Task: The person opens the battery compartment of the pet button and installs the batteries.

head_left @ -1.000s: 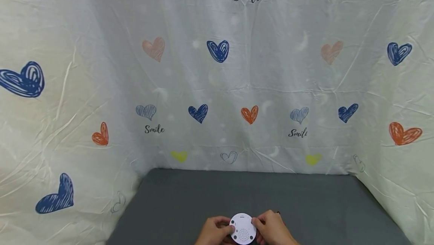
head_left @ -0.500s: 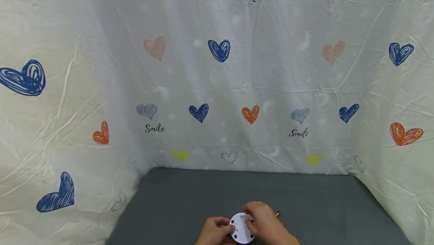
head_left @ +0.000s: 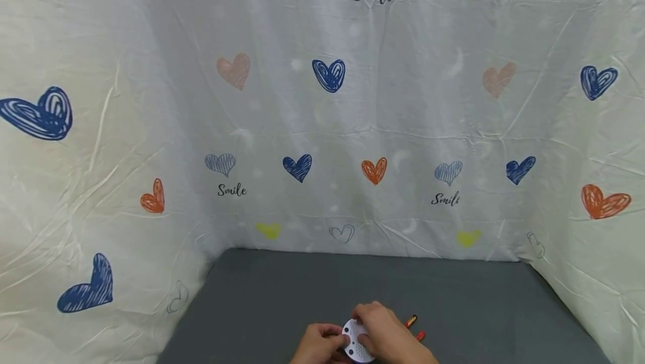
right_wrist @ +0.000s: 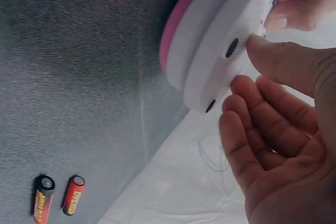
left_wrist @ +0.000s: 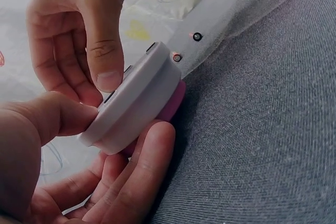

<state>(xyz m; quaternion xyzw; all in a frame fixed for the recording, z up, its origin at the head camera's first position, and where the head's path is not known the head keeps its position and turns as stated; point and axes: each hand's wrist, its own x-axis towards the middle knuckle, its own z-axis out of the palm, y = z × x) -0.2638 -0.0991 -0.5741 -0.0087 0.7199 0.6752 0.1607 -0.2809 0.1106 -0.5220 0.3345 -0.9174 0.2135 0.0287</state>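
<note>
A round white device (head_left: 353, 332) with dark round feet and small holes is tilted above the grey surface; its far side is pink (right_wrist: 178, 22) in the right wrist view. My left hand (head_left: 317, 345) grips its left edge, thumb on the holed face and fingers beneath. The thumb of my right hand (head_left: 392, 335) touches that same face (right_wrist: 218, 69), while the other fingers are loosely bent by the rim, not wrapped round it. In the left wrist view both thumbs lie on the device (left_wrist: 139, 100).
Two small batteries, one black and orange (head_left: 411, 321) and one red (head_left: 420, 336), lie on the grey surface (head_left: 302, 280) just right of my right hand. A white curtain (head_left: 403, 101) printed with hearts surrounds the surface at the back and sides.
My right hand has moved from the device's right edge up over its face, uncovering the two batteries. The device has tilted more; my left hand has kept its grip.
</note>
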